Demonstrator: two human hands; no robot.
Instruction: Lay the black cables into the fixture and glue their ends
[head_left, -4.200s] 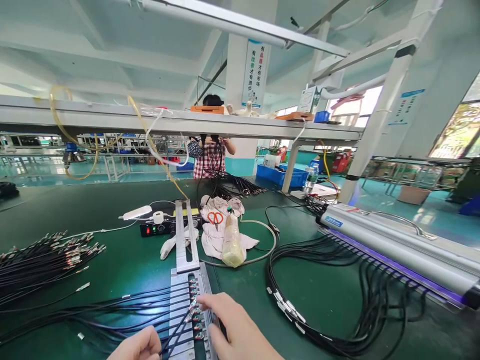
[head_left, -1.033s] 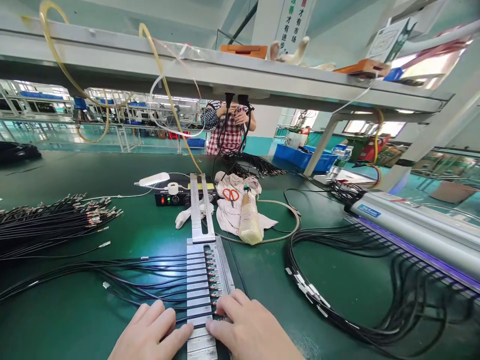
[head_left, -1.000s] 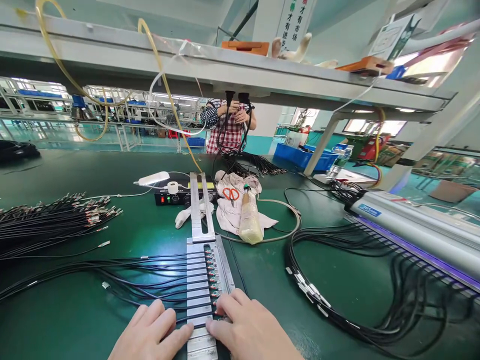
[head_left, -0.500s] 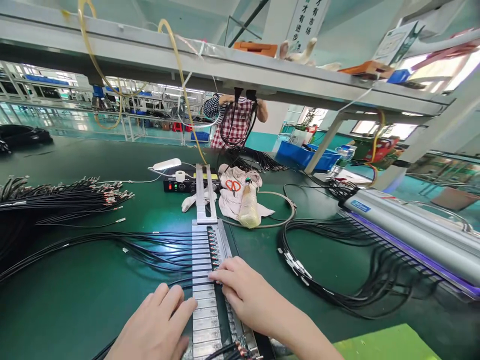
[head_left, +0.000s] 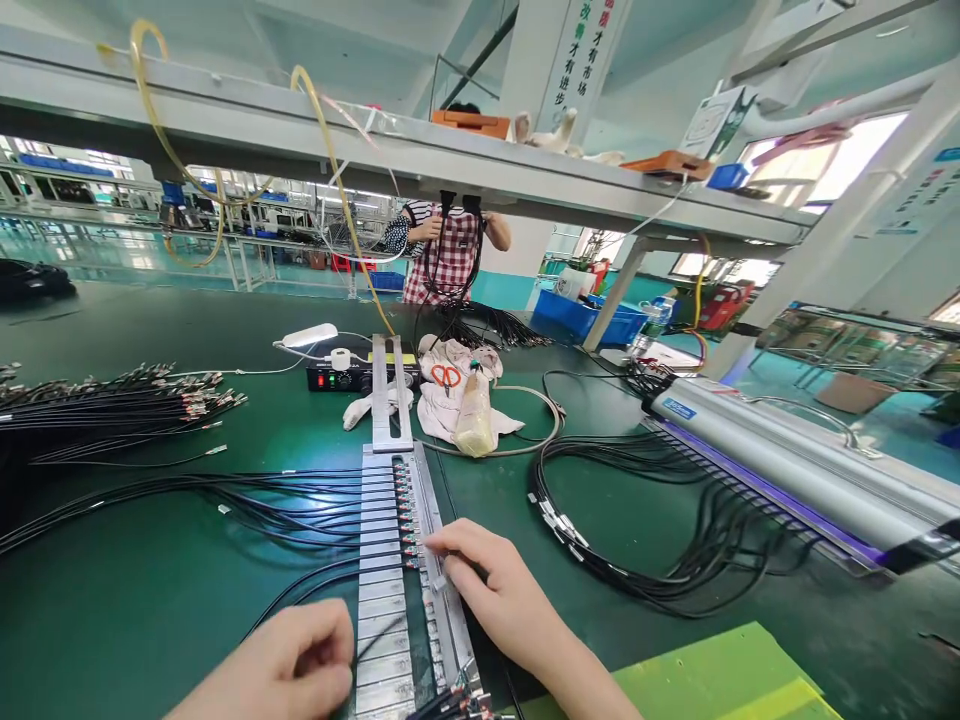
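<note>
Cable terminals (head_left: 406, 520) in metal jig (head_left: 375, 625); right hand (head_left: 502, 600) touching, grip unclear; left hand (head_left: 277, 665) curled, cut off.

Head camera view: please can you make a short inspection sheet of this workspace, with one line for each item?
surface: green bench mat lies under all the work.
job's things: slotted metal fixture holds a row of black cables by their metal ends.
clutter: orange-handled scissors lie on a white cloth, beside a plastic bottle.
grippers: nothing seen; right hand is over the fixture's edge, left hand is beside its lower end.
cables: loose bundle at left, coil at right.
surroundings: a co-worker in a checked top stands beyond the overhead shelf; blue crate.
</note>
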